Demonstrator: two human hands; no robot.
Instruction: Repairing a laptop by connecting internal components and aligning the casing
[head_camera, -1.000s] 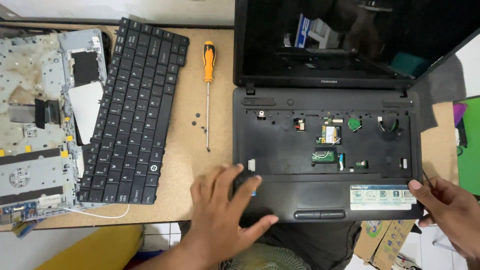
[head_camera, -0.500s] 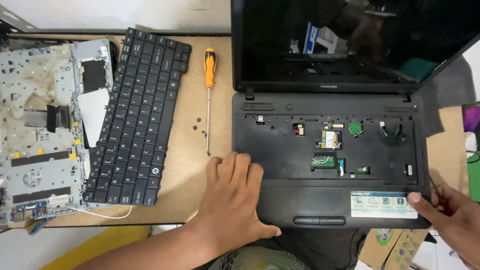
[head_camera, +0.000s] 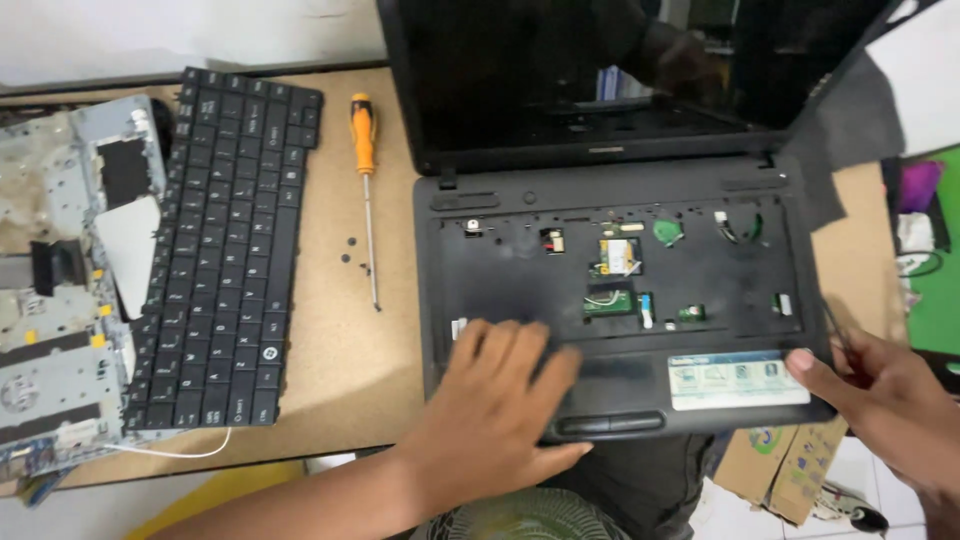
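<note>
A black laptop (head_camera: 520, 270) lies open on the desk with its keyboard taken out, so small boards and connectors show in the bare tray. My left hand (head_camera: 495, 405) lies flat on the palm rest, fingers spread over the left part beside the touchpad (head_camera: 610, 372), holding nothing. My right hand (head_camera: 880, 390) grips the laptop's front right corner, thumb on the palm rest next to a pale sticker (head_camera: 735, 378). A thin dark sliver sticks up from that hand along the laptop's edge; what it is I cannot tell.
The removed black keyboard (head_camera: 225, 250) lies left of the laptop, beside a grey metal plate (head_camera: 60, 290). Between keyboard and laptop lie an orange-handled screwdriver (head_camera: 364, 150) and several small loose screws (head_camera: 352, 255). A cardboard box (head_camera: 790, 470) stands on the floor below the desk edge.
My left hand has slid up and right, from the laptop's front left corner onto the palm rest. My right hand has closed in on the front right corner. The view has moved closer.
</note>
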